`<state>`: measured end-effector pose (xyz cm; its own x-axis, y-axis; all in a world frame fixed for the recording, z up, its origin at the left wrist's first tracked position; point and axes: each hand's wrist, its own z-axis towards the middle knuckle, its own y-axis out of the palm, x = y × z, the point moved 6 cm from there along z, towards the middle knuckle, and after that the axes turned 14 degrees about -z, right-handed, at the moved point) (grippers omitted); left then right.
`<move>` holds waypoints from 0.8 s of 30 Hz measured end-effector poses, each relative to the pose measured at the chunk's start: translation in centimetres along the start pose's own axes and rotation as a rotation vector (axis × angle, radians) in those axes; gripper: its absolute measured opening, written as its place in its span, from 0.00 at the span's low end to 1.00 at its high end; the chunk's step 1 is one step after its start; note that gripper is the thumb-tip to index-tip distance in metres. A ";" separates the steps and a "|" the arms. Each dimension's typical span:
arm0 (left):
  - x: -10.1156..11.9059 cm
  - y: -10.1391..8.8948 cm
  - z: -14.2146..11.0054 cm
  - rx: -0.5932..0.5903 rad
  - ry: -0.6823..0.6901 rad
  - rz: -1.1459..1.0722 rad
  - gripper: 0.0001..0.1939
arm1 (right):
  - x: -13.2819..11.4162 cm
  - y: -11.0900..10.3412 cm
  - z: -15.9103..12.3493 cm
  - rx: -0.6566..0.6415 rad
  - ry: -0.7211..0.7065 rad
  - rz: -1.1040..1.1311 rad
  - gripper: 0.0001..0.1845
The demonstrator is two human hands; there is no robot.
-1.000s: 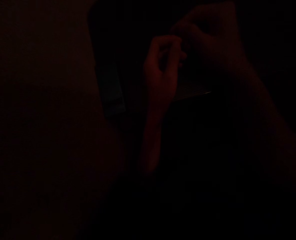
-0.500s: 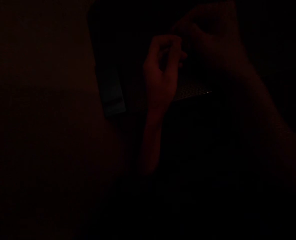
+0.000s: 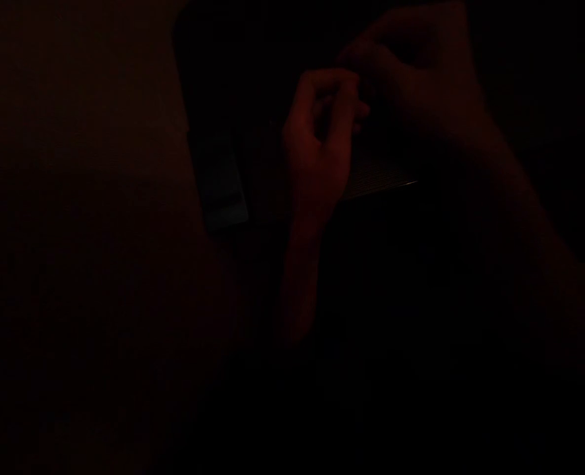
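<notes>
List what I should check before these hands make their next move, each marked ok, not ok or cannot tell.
1. Left hand visible: ok, curled into a pinch.
2. Right hand visible: ok, dim but its outline shows.
3. Something held in either hand: cannot tell, too dark.
4. Hands touching each other: cannot tell, they are close together.
5. Flat rectangular object apart from both hands: ok.
6. Lighting: not ok, most of the view is near black.

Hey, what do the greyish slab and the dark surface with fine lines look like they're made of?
Greyish slab: perhaps glass or smooth plastic; its faint sheen suggests a glossy finish. Dark surface: possibly wood or wood-look laminate, going by the fine, roughly parallel lines; finish too dim to judge.
</notes>
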<state>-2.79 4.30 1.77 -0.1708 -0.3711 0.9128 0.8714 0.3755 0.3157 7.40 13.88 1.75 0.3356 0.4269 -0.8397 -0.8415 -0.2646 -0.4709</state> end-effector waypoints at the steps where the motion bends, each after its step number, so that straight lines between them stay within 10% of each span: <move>1: 0.0 0.0 0.0 0.001 0.000 -0.005 0.11 | -0.2 0.0 0.0 0.010 -0.038 -0.004 0.11; 24: 0.2 -0.1 0.2 0.023 0.003 0.054 0.11 | -0.8 -0.2 0.1 -0.050 -0.063 -0.127 0.09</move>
<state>-2.96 4.37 1.94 -0.1220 -0.3524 0.9279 0.8686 0.4144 0.2716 7.27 13.66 2.48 0.4094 0.5129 -0.7545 -0.7713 -0.2472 -0.5865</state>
